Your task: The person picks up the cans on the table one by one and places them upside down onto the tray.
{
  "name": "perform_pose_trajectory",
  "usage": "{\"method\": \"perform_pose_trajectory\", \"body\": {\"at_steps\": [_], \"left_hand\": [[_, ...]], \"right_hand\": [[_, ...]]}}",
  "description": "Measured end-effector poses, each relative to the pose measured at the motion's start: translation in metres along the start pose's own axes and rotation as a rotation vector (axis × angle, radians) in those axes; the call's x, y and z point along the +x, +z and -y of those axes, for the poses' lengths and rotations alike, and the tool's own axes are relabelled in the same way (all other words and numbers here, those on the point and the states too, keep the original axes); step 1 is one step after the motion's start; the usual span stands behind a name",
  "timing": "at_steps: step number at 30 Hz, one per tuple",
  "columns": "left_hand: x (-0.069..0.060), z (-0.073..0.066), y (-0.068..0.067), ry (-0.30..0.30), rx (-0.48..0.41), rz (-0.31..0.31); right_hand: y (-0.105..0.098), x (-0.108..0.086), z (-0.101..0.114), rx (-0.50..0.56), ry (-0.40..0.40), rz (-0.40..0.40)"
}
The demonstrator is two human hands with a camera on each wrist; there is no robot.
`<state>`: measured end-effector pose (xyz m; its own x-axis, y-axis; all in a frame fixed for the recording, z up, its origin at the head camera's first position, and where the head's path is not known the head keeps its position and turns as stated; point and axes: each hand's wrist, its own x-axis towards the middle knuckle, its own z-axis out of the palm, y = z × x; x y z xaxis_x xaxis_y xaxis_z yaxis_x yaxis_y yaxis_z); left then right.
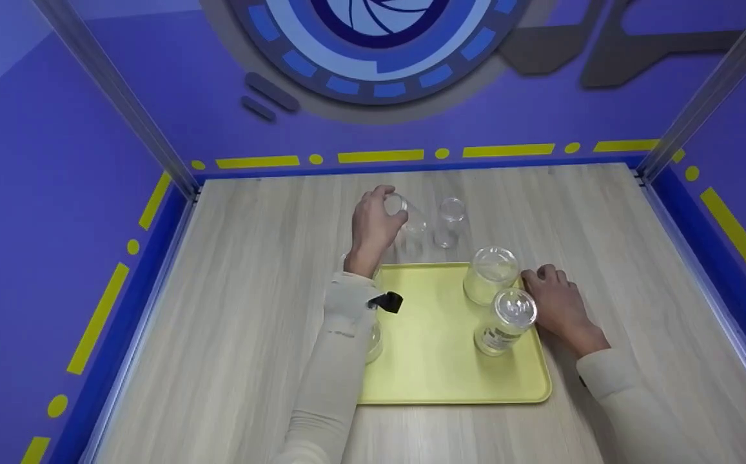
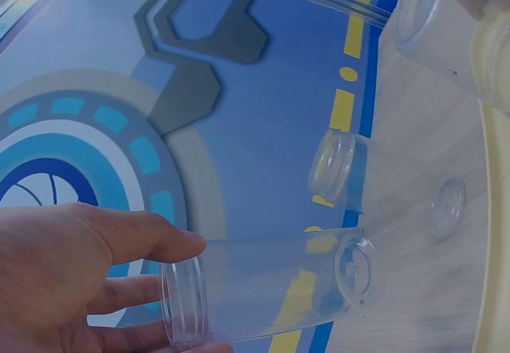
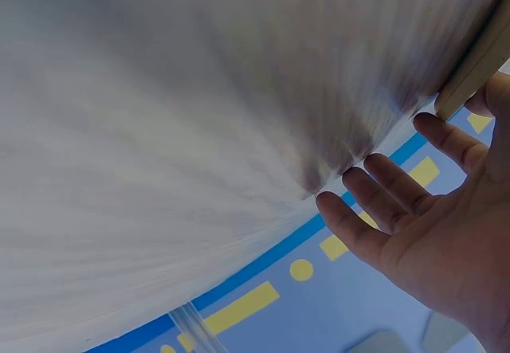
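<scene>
My left hand (image 1: pixel 374 227) pinches a clear jar (image 2: pixel 271 289) at its ridged top end, thumb on one side and fingers on the other. The jar is behind the yellow tray (image 1: pixel 424 335); whether its base touches the table cannot be told. A second clear jar (image 1: pixel 450 222) stands just right of it. My right hand (image 1: pixel 556 303) rests beside the tray's right edge, near a wide clear jar (image 1: pixel 492 274). In the right wrist view, its fingers (image 3: pixel 351 229) are spread and loosely bent, fingertips at the tabletop, the index finger close to the tray's edge.
On the tray's right side, a labelled clear jar (image 1: pixel 505 322) stands in front of the wide one. Another clear container (image 1: pixel 374 345) at the tray's left is mostly hidden by my left sleeve. Blue printed walls (image 1: pixel 373 138) enclose the wooden table (image 1: pixel 250 290).
</scene>
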<state>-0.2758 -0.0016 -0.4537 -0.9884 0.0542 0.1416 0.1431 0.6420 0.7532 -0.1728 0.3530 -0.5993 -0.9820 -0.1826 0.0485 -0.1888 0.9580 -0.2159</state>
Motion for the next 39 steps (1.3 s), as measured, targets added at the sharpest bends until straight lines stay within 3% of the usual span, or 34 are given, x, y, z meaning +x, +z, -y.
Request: {"method": "perform_pose_trajectory", "body": {"at_steps": [7, 17, 28, 39], "left_hand": [[-0.009, 0.005, -0.003, -0.029, -0.105, -0.030], [-0.025, 0.012, -0.006, -0.064, -0.185, -0.063], [-0.037, 0.019, -0.008, -0.071, -0.290, -0.119], [-0.045, 0.024, -0.011, -0.099, -0.411, -0.124]], "right_hand": [[0.001, 0.001, -0.001, 0.000, 0.006, 0.015], [0.004, 0.001, -0.002, -0.015, -0.020, -0.027], [0.002, -0.001, -0.001, 0.002, -0.010, 0.000], [0.000, 0.000, -0.001, 0.010, -0.001, 0.000]]}}
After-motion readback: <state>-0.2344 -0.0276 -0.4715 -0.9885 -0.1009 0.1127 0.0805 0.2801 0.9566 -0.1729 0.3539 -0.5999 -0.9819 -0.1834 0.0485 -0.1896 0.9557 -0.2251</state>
